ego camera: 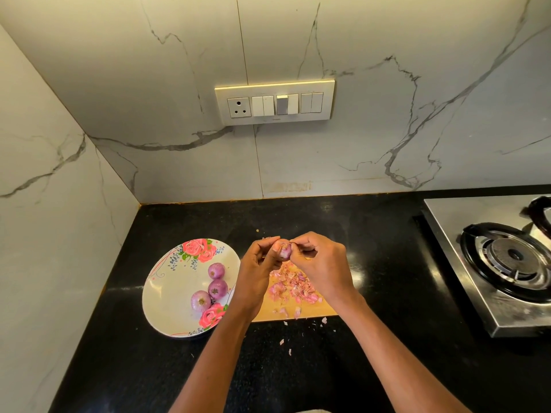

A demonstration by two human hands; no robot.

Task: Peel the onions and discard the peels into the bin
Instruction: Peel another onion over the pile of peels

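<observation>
Nearest the person, loose flakes of skin (287,345) dot the black counter (149,368). Beyond them a wooden board (268,314) carries the pile of peels (293,286), and just left of it a floral plate (167,293) holds three onions (210,289), apparently peeled already.

Above the board both hands meet on a fourth onion (284,249). The left hand (256,266) curls round it to steady it, while the right hand (322,263) pinches skin near its top.

To do this well — judging from the grip — pull the skin in strips from tip toward root, turn the onion in the left hand, and stay over the board so scraps gather for the bin, which is out of view.

Farther off — a gas stove (507,257) at right and a switch panel (274,102) on the marble wall.
</observation>
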